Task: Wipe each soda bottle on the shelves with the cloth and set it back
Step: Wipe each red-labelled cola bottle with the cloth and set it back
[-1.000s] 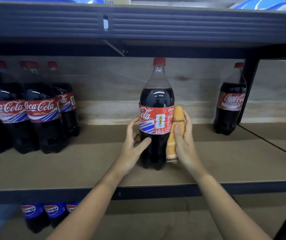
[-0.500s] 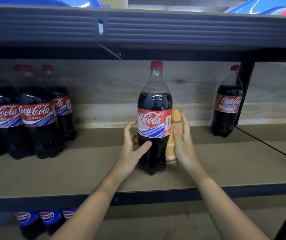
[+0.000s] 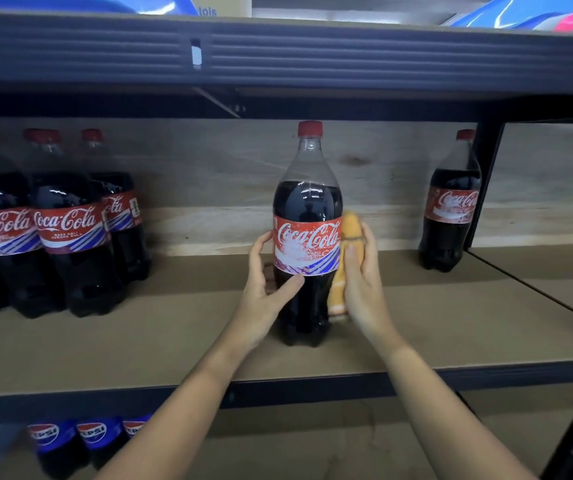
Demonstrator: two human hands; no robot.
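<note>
My left hand (image 3: 264, 289) grips the cola bottle (image 3: 307, 237) standing mid-shelf (image 3: 139, 341), while my right hand (image 3: 361, 282) presses the orange cloth (image 3: 343, 271) on its side. I judge the wiping is underway; next I must turn the bottle to reach the unwiped side.

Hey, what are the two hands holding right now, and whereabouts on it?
The left hand grips the middle cola bottle at its lower label edge. The right hand presses the orange cloth against the bottle's right side.
</note>
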